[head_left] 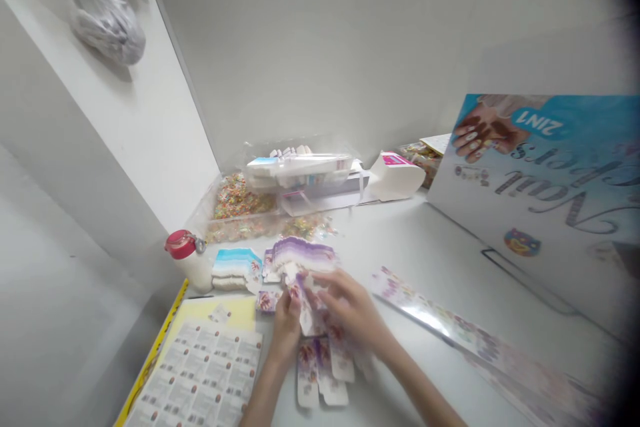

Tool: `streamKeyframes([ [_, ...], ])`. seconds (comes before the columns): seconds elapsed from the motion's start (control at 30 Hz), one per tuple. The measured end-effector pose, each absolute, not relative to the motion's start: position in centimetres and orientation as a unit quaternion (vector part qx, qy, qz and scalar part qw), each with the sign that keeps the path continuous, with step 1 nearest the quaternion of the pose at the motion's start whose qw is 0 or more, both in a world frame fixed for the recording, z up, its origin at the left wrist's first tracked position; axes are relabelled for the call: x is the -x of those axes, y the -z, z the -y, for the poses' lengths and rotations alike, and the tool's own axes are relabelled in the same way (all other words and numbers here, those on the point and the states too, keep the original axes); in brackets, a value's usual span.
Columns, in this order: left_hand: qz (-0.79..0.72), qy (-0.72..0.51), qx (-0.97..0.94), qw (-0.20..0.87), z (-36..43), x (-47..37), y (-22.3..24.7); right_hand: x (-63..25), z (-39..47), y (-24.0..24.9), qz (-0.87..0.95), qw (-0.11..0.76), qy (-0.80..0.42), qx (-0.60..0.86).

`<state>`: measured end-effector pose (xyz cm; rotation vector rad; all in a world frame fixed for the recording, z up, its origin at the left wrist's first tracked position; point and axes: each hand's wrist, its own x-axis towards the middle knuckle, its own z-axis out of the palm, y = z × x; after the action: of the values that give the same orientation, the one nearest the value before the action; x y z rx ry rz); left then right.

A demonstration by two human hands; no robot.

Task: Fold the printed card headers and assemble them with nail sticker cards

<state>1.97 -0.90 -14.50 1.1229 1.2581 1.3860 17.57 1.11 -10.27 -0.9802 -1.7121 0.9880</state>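
Note:
Between my two hands is a small purple and white carton (311,321), flat or partly folded; I cannot tell which. My left hand (286,325) grips its left side, thumb on top. Blurred by motion, my right hand (349,303) reaches over the carton's upper right, its fingers bent near the top flap. Just beyond lies a fanned stack of purple cartons (303,252). Several flat cartons (323,373) overlap below my hands. A small purple carton (267,301) sits left of my left hand, near a stack of blue and white cartons (235,268).
A sheet of labels (200,373) lies at front left, beside a bottle with a red lid (183,245). Behind are a clear tray of colourful small pieces (240,197) and a plastic box (305,170). A printed strip (435,320) and a large printed box (540,213) are at right.

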Motion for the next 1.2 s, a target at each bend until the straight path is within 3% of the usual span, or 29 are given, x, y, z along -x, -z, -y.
streamKeyframes([
  [0.2,-0.487,-0.529,-0.493,0.49,1.2,-2.4,13.6,-17.6,-0.9,10.7,0.763,0.431,-0.347,0.335],
  [0.57,-0.44,-0.49,-0.548,0.517,1.9,-3.6,12.5,-19.2,-1.4,9.3,0.735,0.407,-0.393,0.374],
  [0.97,-0.442,-0.503,-0.574,0.471,2.0,-3.4,12.8,-20.4,-2.4,10.7,0.51,0.367,-0.683,0.371],
  [1.2,-0.448,-0.474,-0.607,0.454,2.2,-3.4,13.1,-20.2,-2.5,11.7,0.476,0.357,-0.72,0.358],
])
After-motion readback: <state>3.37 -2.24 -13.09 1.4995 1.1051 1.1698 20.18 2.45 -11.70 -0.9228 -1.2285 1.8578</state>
